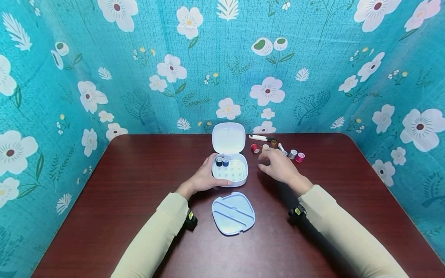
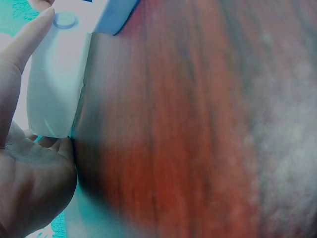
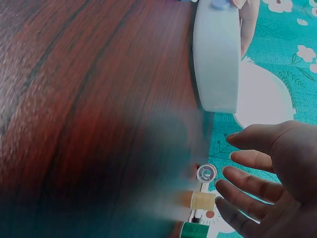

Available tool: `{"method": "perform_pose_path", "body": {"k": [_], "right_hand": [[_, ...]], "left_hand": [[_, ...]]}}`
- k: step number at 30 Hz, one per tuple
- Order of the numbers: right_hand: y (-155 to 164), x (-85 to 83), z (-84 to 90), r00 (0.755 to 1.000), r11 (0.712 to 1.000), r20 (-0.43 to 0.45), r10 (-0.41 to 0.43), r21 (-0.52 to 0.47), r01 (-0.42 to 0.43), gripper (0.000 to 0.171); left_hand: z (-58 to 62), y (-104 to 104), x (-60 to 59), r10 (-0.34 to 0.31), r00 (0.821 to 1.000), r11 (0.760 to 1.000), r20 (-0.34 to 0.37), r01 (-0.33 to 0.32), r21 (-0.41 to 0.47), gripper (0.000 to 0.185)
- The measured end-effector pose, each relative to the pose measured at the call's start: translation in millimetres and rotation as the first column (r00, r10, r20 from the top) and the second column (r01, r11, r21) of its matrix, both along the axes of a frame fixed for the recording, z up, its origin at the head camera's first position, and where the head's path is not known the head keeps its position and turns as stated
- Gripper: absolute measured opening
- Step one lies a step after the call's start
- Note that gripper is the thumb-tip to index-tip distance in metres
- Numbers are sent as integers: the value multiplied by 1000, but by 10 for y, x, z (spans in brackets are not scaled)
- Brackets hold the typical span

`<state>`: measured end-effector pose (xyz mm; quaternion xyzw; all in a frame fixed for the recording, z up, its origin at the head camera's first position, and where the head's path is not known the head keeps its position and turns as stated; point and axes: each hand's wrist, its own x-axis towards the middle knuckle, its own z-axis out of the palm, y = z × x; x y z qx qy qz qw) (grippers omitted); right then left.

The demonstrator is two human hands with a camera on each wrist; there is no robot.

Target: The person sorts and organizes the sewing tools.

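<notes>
Left hand (image 1: pixel 203 179) rests against the near-left side of the white case (image 1: pixel 230 172), fingers curved along its wall and thumb lying along the front rim, steadying it. Right hand (image 1: pixel 279 165) hovers palm down just right of the case, fingers spread and relaxed, holding nothing; its fingertips are close to the loose spools.

Loose spools behind and right of that hand: a red spool (image 1: pixel 254 148), a grey spool (image 1: pixel 292 153), a pink spool (image 1: pixel 300 157), plus a small brownish one partly hidden by the fingers (the right wrist view shows a cream spool (image 3: pixel 202 200) and a green spool (image 3: pixel 194 230) near the fingertips). A white-handled tool (image 1: pixel 260 137) lies further back, near the curtain.

Case stands mid-surface, its hinged lid (image 1: pixel 228 137) propped upright. Inside, a pegged tray holds two spools in the back-left corner: one dark spool (image 1: pixel 219 160), one blue spool (image 1: pixel 225 161). Other pegs bare.

Nearer the person, a separate pale blue tray insert (image 1: pixel 233 213) lies flat on the dark red wooden surface (image 1: pixel 128 209). Teal floral curtain (image 1: pixel 92 70) encloses three sides.
</notes>
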<state>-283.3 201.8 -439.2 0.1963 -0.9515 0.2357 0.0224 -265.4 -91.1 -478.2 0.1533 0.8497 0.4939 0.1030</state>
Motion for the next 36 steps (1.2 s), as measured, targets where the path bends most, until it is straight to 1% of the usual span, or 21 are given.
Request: {"method": "perform_pose_path", "body": {"k": [8, 12, 20, 27, 32, 36], "right_hand": [[106, -8, -32, 1000, 1000, -15, -17, -4, 17, 30], [168, -19, -52, 1000, 1000, -28, -13, -16, 12, 29], [301, 18, -54, 998, 999, -42, -39, -14, 38, 27], [405, 43, -72, 997, 999, -54, -50, -16, 50, 25], [475, 41, -79, 995, 996, -61, -78, -35, 76, 25], [523, 40, -64, 992, 992, -49, -115, -57, 112, 25]], "left_hand": [[-9, -8, 9, -2, 1000, 1000, 16, 2, 14, 114], [-17, -6, 5, 2, 1000, 1000, 5, -2, 8, 114], [-22, -4, 1, -1, 1000, 1000, -6, 1, 5, 115], [-36, -14, 12, 9, 1000, 1000, 23, -9, -3, 115], [-38, -16, 12, 7, 1000, 1000, 24, -7, 7, 116], [-28, -14, 14, 9, 1000, 1000, 19, -9, 7, 116]]}}
